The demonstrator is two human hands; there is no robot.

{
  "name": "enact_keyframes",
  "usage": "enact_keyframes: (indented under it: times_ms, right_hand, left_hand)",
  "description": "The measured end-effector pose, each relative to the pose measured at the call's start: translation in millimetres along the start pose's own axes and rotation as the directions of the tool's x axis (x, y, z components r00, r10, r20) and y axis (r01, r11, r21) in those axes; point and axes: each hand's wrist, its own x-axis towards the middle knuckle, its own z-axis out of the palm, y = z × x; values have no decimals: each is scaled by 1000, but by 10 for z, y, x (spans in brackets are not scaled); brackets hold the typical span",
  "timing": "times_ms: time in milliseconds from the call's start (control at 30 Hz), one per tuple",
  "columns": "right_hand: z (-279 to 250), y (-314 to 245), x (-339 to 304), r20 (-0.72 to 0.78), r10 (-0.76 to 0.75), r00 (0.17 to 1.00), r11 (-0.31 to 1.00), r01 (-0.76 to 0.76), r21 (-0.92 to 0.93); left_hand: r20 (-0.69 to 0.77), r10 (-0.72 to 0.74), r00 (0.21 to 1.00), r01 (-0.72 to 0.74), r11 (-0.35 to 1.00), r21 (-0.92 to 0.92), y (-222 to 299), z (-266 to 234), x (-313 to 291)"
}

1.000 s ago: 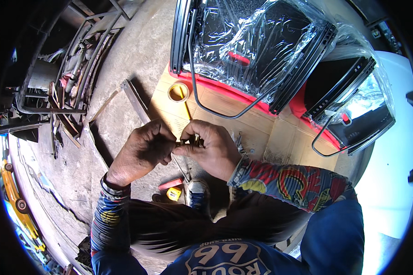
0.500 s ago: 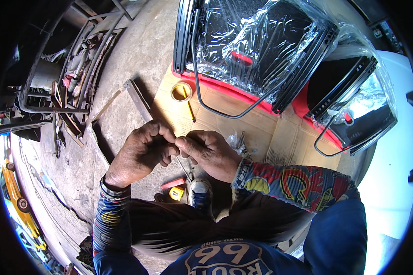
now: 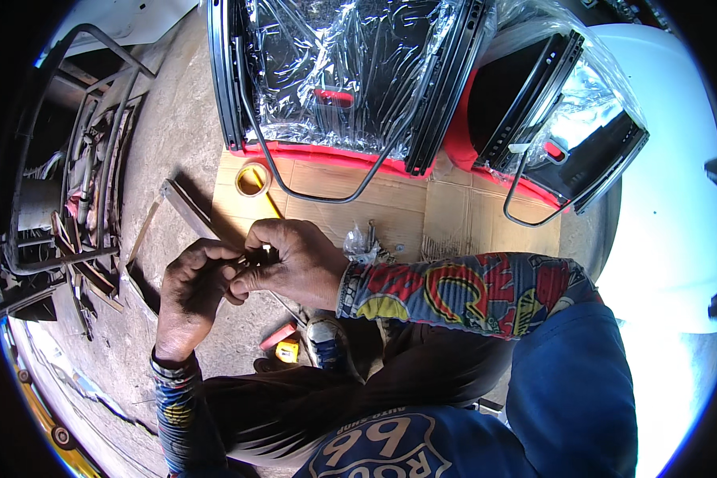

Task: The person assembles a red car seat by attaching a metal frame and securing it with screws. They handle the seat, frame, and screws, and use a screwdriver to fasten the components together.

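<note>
My left hand [image 3: 190, 296] and my right hand [image 3: 296, 261] meet above the floor in front of my knees. Fingers of both are curled and pinched together, fingertips touching or nearly so. A small dark piece with a bright spot shows between the right thumb and forefinger; its kind is too small to tell. Whatever the left fingers pinch is hidden. Beyond the hands, a yellow pencil [image 3: 268, 197] leans by a roll of tape [image 3: 252, 180] on flattened cardboard [image 3: 315, 177]. Right of them lies a small clear plastic bag [image 3: 358, 242] beside metal hardware.
Two plastic-wrapped black-and-red seats [image 3: 350, 95] [image 3: 546, 119] with metal rails and bent bars lie on the cardboard. A metal angle frame [image 3: 187, 209] rests left. A yellow tape measure [image 3: 287, 350] and red block [image 3: 278, 335] sit near my shoe [image 3: 327, 342]. Scrap metal [image 3: 84, 199] stands far left.
The view has shifted, so the seats and floor items sit further left. My right hand has turned and come closer over the left fingers, and a small dark piece now shows in it.
</note>
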Motion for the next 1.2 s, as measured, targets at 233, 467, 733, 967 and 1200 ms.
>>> enact_keyframes:
  times_ms: [233, 467, 733, 967, 1200]
  right_hand:
    - [-108, -87, 2, -19, -116, 993, 984, 112, -141]
    - [-170, -145, -16, 47, -125, 991, 941, 134, -310]
    - [-218, -158, 3, 185, -378, 907, 754, 418, -506]
    - [-214, -196, 19, 125, -128, 984, 950, 158, -269]
    - [-110, -142, 48, 94, 50, 994, 998, -47, -35]
  left_hand:
    - [-72, 27, 997, -23, 998, 54, 29, 17, 5]
    - [46, -30, 999, 26, 996, 86, 72, 34, 27]
    - [49, -45, 998, 42, 997, 59, 73, 55, -13]
    - [-17, 83, 996, -84, 990, -114, 32, 96, -39]
    - [-33, 173, 984, -172, 985, 23, 64, 143, -36]
